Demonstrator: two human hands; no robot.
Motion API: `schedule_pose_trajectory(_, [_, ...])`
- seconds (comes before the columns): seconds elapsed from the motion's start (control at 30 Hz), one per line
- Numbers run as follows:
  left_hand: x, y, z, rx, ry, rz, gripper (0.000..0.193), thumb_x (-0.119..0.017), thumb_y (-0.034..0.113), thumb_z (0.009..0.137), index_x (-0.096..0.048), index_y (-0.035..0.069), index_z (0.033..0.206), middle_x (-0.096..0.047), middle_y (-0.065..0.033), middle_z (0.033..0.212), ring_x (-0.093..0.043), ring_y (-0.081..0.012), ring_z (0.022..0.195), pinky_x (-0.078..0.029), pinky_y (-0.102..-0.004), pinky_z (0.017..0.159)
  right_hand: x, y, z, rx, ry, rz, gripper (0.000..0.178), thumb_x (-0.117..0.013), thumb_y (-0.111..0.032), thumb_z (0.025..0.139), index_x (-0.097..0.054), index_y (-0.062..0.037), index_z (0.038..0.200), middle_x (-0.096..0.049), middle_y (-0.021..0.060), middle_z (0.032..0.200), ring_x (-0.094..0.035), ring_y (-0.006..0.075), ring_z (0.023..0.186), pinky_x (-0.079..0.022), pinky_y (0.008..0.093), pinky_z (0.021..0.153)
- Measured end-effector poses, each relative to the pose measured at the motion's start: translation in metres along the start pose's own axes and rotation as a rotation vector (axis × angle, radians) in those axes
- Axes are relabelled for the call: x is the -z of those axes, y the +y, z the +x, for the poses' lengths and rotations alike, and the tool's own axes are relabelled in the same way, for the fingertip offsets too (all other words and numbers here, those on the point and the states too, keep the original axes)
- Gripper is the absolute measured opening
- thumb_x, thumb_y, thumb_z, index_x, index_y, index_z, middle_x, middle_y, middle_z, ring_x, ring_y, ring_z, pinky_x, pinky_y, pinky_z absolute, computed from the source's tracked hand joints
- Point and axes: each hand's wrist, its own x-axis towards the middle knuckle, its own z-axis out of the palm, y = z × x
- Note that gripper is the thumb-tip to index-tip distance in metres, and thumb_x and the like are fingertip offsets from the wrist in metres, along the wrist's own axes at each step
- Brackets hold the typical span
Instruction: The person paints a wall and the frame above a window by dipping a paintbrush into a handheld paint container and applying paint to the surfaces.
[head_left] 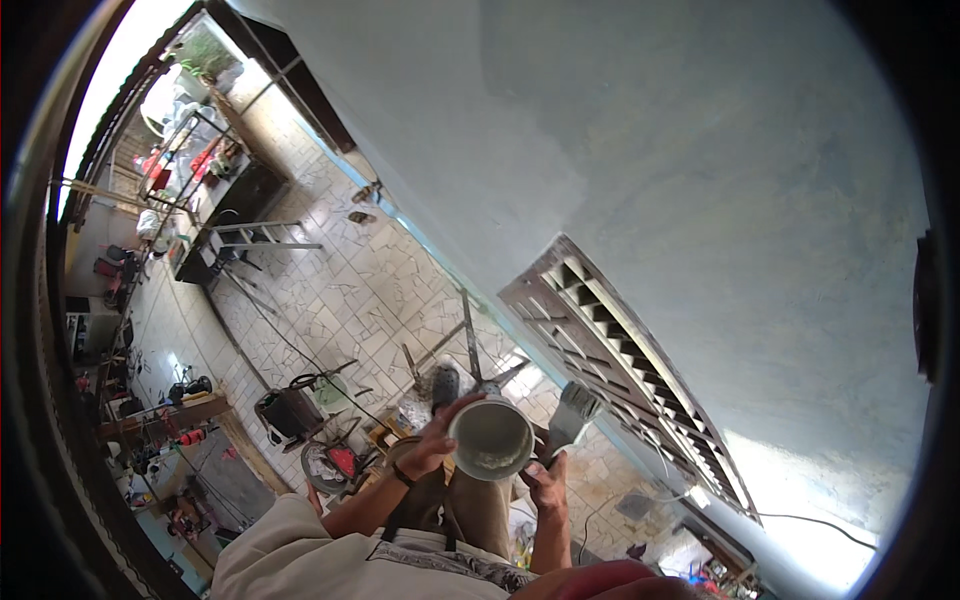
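My left hand (pixel 432 447) is wrapped round the side of a round, pale container (pixel 491 440), which I hold in front of my body. Its inside looks greyish, with lighter wet residue low on the inner wall. Just right of it, my right hand (pixel 547 484) grips the handle of a wide paintbrush (pixel 574 412). The bristles look grey and coated, and point up and away from me toward the wall. The brush is apart from the wall surface. Part of the handle is hidden by my fingers.
A pale blue-grey wall (pixel 690 180) with patchy shades rises at the right. Set low in it is a brown louvered window (pixel 620 350). Below me spreads a cracked-pattern tile floor (pixel 340 260). A metal ladder (pixel 265 236), a dark chair (pixel 290 412) and cluttered shelves stand leftward.
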Motion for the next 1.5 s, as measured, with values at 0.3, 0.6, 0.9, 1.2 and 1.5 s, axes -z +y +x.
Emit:
schedule_pose_trajectory(0.3, [0.008,-0.021,0.012,0.004,-0.026,0.245,0.091,-0.058,0.054,0.086,-0.03,-0.003,0.152,-0.045,-0.0147,0.147,-0.04,-0.0227,0.138,-0.027,-0.036,0.115,0.001,-0.005,0.002,-0.065,0.082,0.017,0.092,-0.089,-0.014,0.065,-0.041,0.0039,0.141,-0.055,0.0223,0.134,-0.061,0.0298,0.116,-0.055,0.0402,0.092])
schedule_pose_trajectory(0.6, [0.026,-0.041,0.022,-0.16,0.145,-0.026,0.079,-0.041,0.06,0.099,-0.03,0.001,0.151,-0.041,-0.0143,0.15,-0.037,-0.0243,0.141,-0.026,-0.0403,0.118,-0.007,0.003,0.037,0.024,0.029,-0.118,0.091,-0.088,-0.026,0.066,-0.042,0.0077,0.137,-0.062,0.0191,0.12,-0.064,0.0268,0.106,-0.053,0.0383,0.091])
schedule_pose_trajectory(0.9, [0.123,-0.075,0.0,-0.103,0.902,0.462,0.008,-0.07,0.008,0.091,-0.065,0.001,0.09,-0.066,-0.0032,0.085,-0.06,-0.0098,0.079,-0.048,-0.0272,0.074,-0.004,0.018,0.066,-0.015,0.033,-0.274,0.092,-0.088,-0.028,0.065,-0.044,0.0082,0.137,-0.063,0.0196,0.123,-0.065,0.0251,0.106,-0.053,0.0336,0.085])
schedule_pose_trajectory(1.2, [0.21,-0.124,-0.025,-0.064,1.064,0.462,0.01,-0.078,0.004,0.082,-0.069,-0.001,0.084,-0.07,-0.0055,0.086,-0.066,-0.013,0.083,-0.051,-0.0248,0.073,0.0,0.05,0.094,-0.04,0.064,-0.261,0.092,-0.088,-0.027,0.065,-0.044,0.0121,0.136,-0.064,0.0215,0.121,-0.065,0.0265,0.106,-0.052,0.035,0.089])
schedule_pose_trajectory(1.5, [0.219,-0.134,-0.01,-0.057,0.812,0.935,0.015,-0.084,0.007,0.074,-0.074,-0.003,0.079,-0.067,-0.0092,0.07,-0.063,-0.0181,0.066,-0.048,-0.0333,0.065,-0.006,0.08,0.115,-0.081,-0.048,-0.246,0.092,-0.088,-0.028,0.066,-0.044,0.0127,0.135,-0.063,0.0201,0.12,-0.064,0.0262,0.106,-0.053,0.0355,0.09])
